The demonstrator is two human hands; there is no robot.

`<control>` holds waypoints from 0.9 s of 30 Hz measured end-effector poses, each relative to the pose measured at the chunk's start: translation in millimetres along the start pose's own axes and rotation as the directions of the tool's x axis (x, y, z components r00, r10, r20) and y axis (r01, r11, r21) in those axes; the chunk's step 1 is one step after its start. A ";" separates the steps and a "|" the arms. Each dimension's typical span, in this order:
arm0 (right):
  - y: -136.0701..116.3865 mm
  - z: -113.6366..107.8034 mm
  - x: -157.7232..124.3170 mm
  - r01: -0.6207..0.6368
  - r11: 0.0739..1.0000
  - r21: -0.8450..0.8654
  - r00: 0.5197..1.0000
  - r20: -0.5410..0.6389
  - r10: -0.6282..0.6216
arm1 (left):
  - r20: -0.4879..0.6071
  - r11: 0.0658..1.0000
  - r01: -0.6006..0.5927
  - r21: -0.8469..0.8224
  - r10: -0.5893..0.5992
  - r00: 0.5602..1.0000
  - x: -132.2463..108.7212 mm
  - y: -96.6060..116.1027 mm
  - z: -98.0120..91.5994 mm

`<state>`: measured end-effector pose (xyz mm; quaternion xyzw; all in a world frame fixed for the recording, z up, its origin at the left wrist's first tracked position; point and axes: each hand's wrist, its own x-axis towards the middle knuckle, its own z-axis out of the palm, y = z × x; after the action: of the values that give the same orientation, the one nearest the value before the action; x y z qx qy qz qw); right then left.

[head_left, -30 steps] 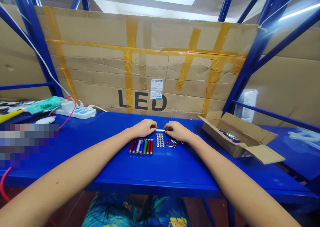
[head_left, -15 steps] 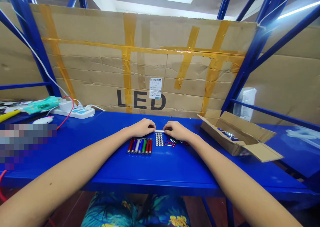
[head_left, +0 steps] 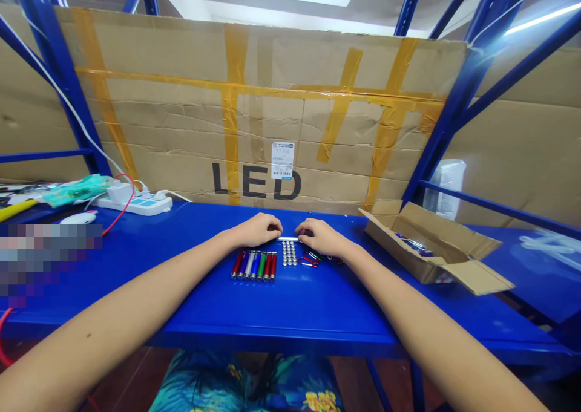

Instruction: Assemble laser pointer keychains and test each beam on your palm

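Observation:
A slim silver bar lies level between my hands at the top of the rows of small coins-like button cells. My left hand is closed at the bar's left end, thumb and finger pinched together. At the other end, my right hand also pinches it, fingers curled. Several small metal flashlights in red, blue, purple, silver and green stand side by side below my left hand. Under my right hand are carabiners, red ones and darker ones, partly hidden by the wrist.
An open cardboard box with shiny blue items inside stands on the right of the blue table. A white power strip with cables sits at the back left. A large cardboard sheet closes off the back.
Both hands stay at the bar's ends with almost no movement. My left hand has shifted very slightly left, and a little more of the bar shows.

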<state>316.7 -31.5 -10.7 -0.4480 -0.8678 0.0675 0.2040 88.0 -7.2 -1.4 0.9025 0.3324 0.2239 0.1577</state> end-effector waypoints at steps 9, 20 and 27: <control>-31.7 -16.5 -17.2 0.099 0.987 0.125 0.995 0.014 -0.102 | 0.255 0.997 0.062 -0.036 -0.051 0.966 -11.5 15.6 -22.7; -71.0 -6.0 -23.8 0.277 0.938 0.208 0.936 0.163 -0.312 | 0.320 0.996 0.080 0.040 -0.089 0.943 -11.1 25.6 -21.6; -69.9 -7.5 -26.2 0.258 0.940 0.221 0.922 0.236 -0.308 | 0.331 0.994 0.097 0.051 -0.108 0.937 -12.6 29.4 -22.5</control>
<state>280.9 -94.3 9.3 -0.2831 -0.9330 0.1776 0.1339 83.5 -34.0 26.8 0.9114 0.3512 0.0540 0.2077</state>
